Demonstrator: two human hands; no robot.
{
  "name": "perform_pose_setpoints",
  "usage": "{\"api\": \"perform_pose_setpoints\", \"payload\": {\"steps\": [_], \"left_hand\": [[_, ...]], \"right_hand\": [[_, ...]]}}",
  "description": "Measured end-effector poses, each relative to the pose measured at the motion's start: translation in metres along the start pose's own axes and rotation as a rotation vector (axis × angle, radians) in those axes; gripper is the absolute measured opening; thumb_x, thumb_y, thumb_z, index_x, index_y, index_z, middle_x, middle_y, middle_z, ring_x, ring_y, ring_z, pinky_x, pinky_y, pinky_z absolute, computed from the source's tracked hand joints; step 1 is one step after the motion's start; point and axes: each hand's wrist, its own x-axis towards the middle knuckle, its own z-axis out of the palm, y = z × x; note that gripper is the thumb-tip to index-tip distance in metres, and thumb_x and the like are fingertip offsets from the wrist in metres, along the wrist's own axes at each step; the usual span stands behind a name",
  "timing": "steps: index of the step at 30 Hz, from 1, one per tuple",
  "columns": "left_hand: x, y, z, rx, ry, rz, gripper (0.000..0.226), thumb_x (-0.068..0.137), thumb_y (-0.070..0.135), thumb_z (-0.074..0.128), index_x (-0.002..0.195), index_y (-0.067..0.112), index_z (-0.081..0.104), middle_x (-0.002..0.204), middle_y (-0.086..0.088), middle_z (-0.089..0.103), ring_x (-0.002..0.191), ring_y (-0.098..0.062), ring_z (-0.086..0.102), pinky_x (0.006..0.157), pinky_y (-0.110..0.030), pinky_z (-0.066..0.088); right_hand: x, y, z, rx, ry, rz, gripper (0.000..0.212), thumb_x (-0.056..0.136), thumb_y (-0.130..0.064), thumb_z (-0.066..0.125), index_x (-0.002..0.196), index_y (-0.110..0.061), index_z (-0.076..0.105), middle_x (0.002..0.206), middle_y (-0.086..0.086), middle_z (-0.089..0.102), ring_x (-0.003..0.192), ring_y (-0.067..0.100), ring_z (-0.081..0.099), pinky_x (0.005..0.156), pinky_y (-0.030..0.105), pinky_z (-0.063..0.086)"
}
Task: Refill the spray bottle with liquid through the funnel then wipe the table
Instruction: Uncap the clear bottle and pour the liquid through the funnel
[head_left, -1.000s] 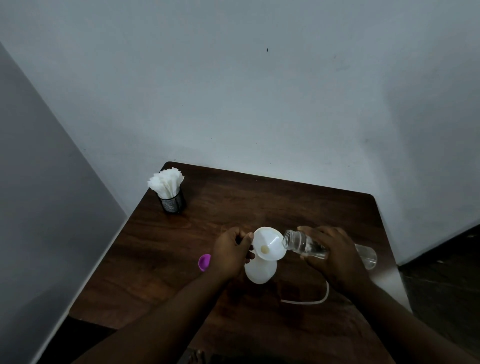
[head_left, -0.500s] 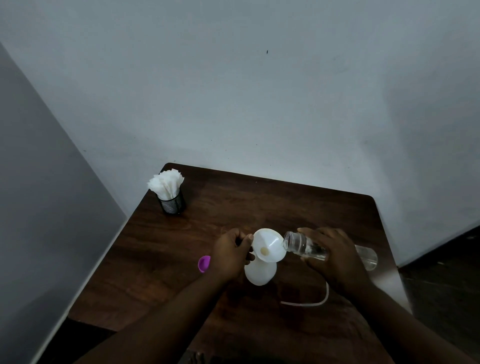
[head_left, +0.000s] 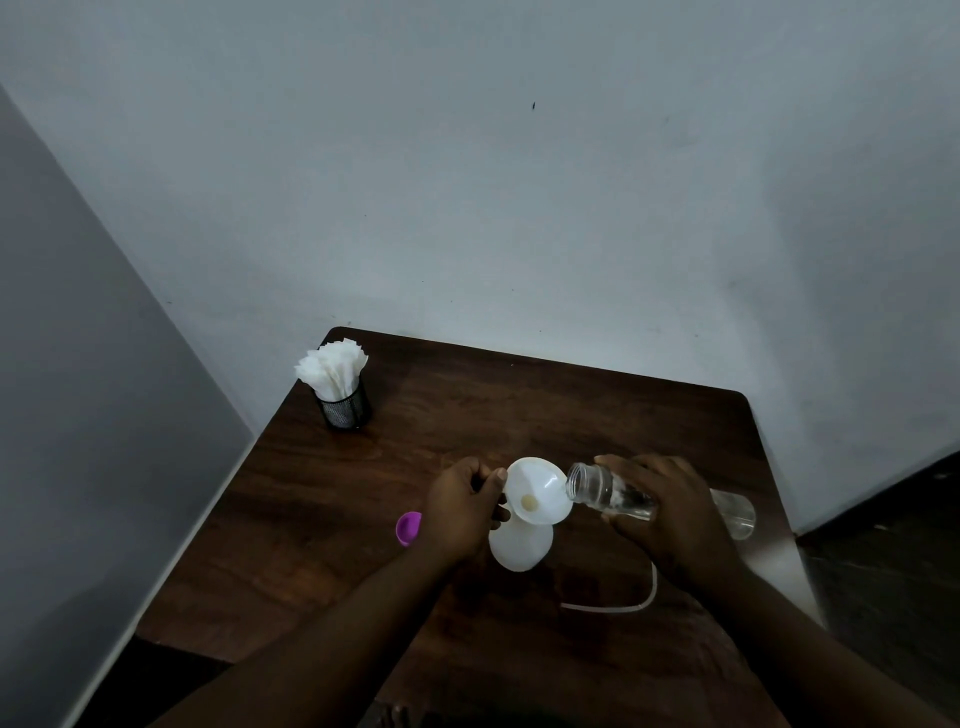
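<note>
Spray bottle (head_left: 521, 548) stands white and upright near the middle of the dark wooden table (head_left: 519, 405), with a white funnel (head_left: 537, 491) seated in its neck. The left hand (head_left: 460, 512) has its fingers curled at the funnel's left rim and steadies it; whether it also grips the neck below I cannot tell. The right hand (head_left: 670, 512) is wrapped round a clear bottle (head_left: 608, 491) tipped almost flat, its open mouth touching or just over the funnel's right rim, with liquid showing inside. Pouring looks to be the step in hand. To do it well, the mouth should sit over the bowl rather than its edge. The tilt should rise slowly so the narrow outlet does not back up, and the funnel should stay plumb. The white bottle hides its level, so the pool in the funnel is the best guide. A purple cap (head_left: 409, 527) and a thin white tube (head_left: 613, 605) lie nearby, and napkins (head_left: 335, 371) stand ready at the far corner for wiping.
</note>
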Motion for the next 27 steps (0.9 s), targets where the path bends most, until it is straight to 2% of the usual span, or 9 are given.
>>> {"api": "perform_pose_setpoints", "payload": {"steps": [8,16,23,27], "left_hand": [[-0.0006,-0.0014,0.0019,-0.042,-0.003,0.005,0.024,0.101,0.022,0.061,0.083,0.005,0.062,0.078,-0.007,0.075,0.065,-0.02,0.075,0.061,-0.035,0.06],[-0.0008,-0.0014,0.0013,-0.043,-0.007,0.009,0.025,0.101,0.021,0.061,0.08,0.007,0.061,0.076,-0.007,0.075,0.065,-0.021,0.074,0.061,-0.035,0.06],[-0.0018,0.0006,0.0012,-0.017,-0.007,0.011,0.026,0.101,0.022,0.061,0.086,0.001,0.062,0.078,-0.006,0.075,0.064,-0.017,0.074,0.057,-0.027,0.059],[-0.0015,0.0007,0.001,-0.024,0.0,0.007,0.025,0.101,0.022,0.061,0.082,0.006,0.061,0.077,-0.006,0.075,0.063,-0.016,0.074,0.056,-0.026,0.057]], "right_hand": [[0.001,-0.0021,-0.0031,-0.009,-0.004,0.001,0.071,0.067,-0.04,0.087,0.132,-0.037,0.059,0.11,-0.01,0.065,0.1,0.015,0.052,0.083,0.038,0.047],[-0.0004,-0.0007,-0.0023,-0.006,-0.007,0.0,0.07,0.069,-0.041,0.086,0.133,-0.036,0.058,0.11,-0.01,0.064,0.101,0.014,0.052,0.083,0.037,0.046],[-0.0005,-0.0019,-0.0021,-0.013,-0.003,-0.005,0.071,0.068,-0.04,0.086,0.133,-0.036,0.058,0.11,-0.009,0.065,0.101,0.015,0.052,0.083,0.038,0.046],[-0.0001,-0.0017,-0.0033,-0.017,-0.003,-0.011,0.072,0.067,-0.039,0.087,0.133,-0.035,0.058,0.109,-0.008,0.065,0.099,0.015,0.053,0.082,0.036,0.045]]}}
